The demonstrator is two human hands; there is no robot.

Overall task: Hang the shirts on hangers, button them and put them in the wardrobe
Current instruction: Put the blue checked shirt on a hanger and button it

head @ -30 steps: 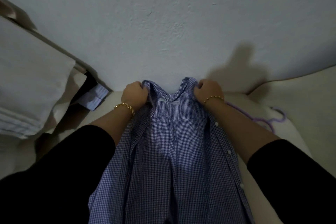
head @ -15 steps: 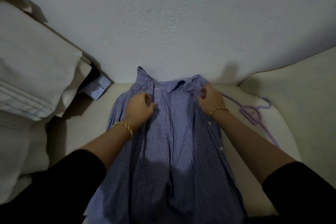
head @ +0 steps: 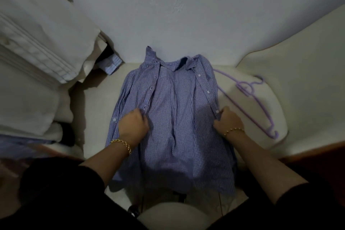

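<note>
Gripping what, exactly, and at which step? (DESK)

A person's left hand and right hand each hold one front edge of a blue-and-white checked cotton shirt. It lies open and face up on a cream cushioned seat, collar towards a pale plastered wall. The left fingers curl round the buttonhole edge, and the right ones pinch the edge carrying the white buttons. Both grips sit about halfway down the front. (PHOTOGRAPHER)

Is the hanger in it? (DESK)

No. A lilac plastic hanger lies flat on the same seat, just beside the shirt on the right-hand side. One arm runs up to the shoulder, and the view does not settle whether it touches the cloth or slips under it. No button looks done up. On that showing the work stands at the opening step for this shirt: laying it out and parting the fronts ahead of the hanger. (PHOTOGRAPHER)

And next? (DESK)

Probably the right hand must let go of the button edge, reach for the hanger and feed its arms into the shoulders while the left holds the front open. Buttoning comes after that, then the wardrobe, which is not in view. A stack of folded white cloth sits at the left; possibly more shirts. (PHOTOGRAPHER)
</note>
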